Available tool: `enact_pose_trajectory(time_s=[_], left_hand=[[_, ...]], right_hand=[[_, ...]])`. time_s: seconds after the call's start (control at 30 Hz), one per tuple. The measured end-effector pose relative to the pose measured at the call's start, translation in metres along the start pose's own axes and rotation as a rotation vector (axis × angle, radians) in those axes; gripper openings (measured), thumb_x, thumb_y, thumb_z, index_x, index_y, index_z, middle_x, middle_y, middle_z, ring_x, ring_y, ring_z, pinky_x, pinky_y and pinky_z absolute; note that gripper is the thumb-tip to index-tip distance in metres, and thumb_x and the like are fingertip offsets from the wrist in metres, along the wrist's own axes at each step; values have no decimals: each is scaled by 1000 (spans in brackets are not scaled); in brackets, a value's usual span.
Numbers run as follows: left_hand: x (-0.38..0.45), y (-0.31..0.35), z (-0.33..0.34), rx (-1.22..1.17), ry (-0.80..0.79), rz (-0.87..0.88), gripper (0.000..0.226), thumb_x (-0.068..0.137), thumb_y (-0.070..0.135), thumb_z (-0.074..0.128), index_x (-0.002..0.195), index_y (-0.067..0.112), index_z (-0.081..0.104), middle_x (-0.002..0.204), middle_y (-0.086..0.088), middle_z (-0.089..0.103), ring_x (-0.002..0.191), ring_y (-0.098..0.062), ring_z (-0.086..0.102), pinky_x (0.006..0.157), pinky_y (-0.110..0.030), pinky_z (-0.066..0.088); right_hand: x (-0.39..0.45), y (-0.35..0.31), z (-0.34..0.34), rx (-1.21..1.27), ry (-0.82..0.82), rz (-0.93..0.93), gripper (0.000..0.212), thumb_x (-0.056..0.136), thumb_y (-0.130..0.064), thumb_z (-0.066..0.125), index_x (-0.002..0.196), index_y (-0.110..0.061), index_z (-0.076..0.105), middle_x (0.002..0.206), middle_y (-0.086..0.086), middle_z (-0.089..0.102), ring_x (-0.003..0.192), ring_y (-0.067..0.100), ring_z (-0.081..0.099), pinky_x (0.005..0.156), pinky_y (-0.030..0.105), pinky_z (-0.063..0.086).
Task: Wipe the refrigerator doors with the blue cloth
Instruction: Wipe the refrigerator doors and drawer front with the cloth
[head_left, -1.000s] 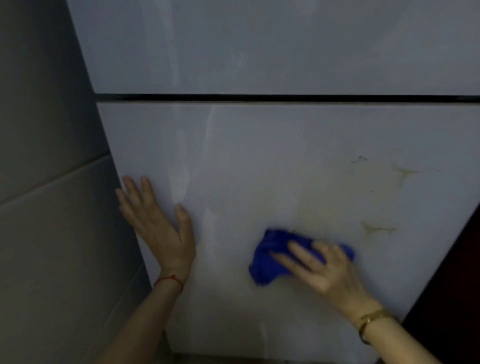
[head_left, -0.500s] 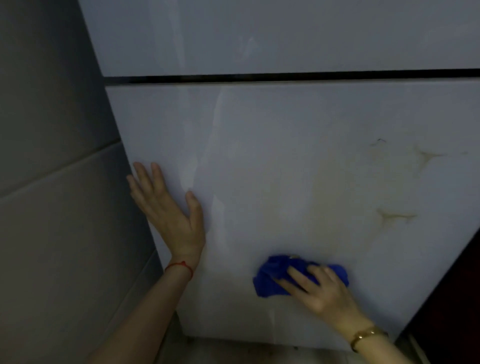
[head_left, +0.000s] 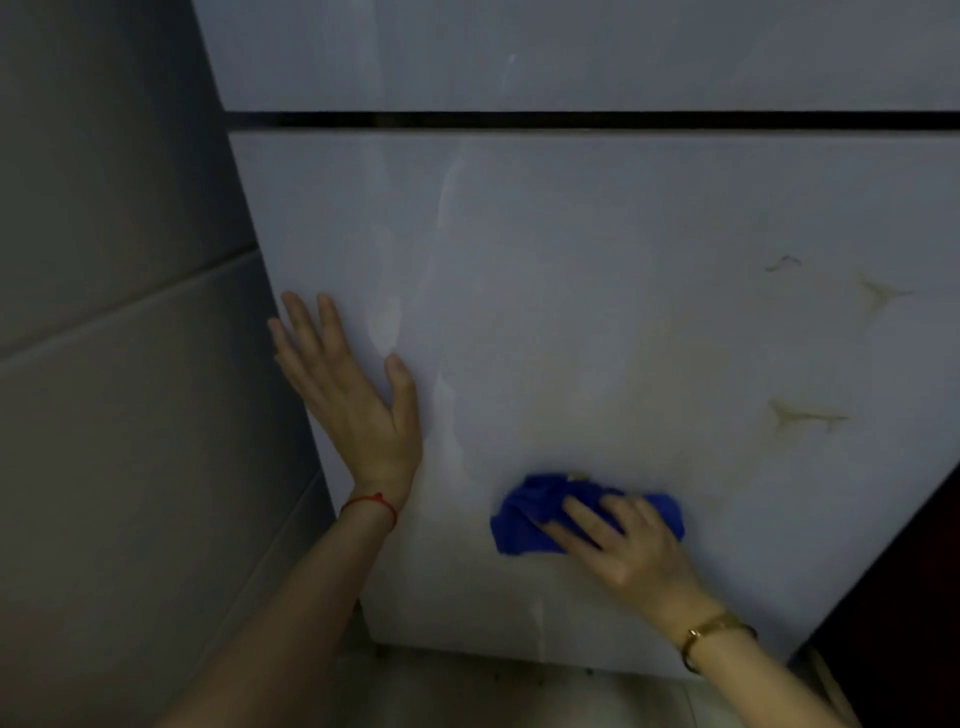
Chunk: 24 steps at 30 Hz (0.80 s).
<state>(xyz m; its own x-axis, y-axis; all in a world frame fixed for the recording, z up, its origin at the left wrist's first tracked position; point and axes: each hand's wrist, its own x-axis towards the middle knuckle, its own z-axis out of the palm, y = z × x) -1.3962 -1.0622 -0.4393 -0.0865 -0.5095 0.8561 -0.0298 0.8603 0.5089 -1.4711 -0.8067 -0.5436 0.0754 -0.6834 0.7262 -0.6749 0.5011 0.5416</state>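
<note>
The lower refrigerator door is a pale glossy panel with yellowish stains on its right half. A dark gap separates it from the upper door. My right hand presses the bunched blue cloth flat against the lower door near its bottom edge, with the fingers spread over the cloth. My left hand lies flat and empty on the door's left edge, fingers apart, with a red string on the wrist.
A grey tiled wall stands close on the left of the refrigerator. A dark surface borders the door at the lower right. A strip of floor shows under the door.
My right hand has slid the blue cloth lower on the door, towards its bottom edge. My left hand stays flat on the door's left edge.
</note>
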Motion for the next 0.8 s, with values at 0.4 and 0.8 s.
enact_pose_trajectory(time_s=[0.4,0.8], left_hand=[[3,-10,-16,-3,-146,75,71,99,33,43,154,-2,15,162,-29,8,151,-46,1,126,-53,2],[1,-30,-15,-38,-164,168,74,95,32,47,149,-11,23,157,-37,13,148,-49,4,127,-48,3]], right_hand=[[69,-33,10,-9,196,161,47,95,-1,50,130,-31,58,120,5,48,84,27,46,71,41,42],[115,5,-8,-27,435,464,50,91,-5,63,134,-30,53,121,4,46,87,28,46,74,39,41]])
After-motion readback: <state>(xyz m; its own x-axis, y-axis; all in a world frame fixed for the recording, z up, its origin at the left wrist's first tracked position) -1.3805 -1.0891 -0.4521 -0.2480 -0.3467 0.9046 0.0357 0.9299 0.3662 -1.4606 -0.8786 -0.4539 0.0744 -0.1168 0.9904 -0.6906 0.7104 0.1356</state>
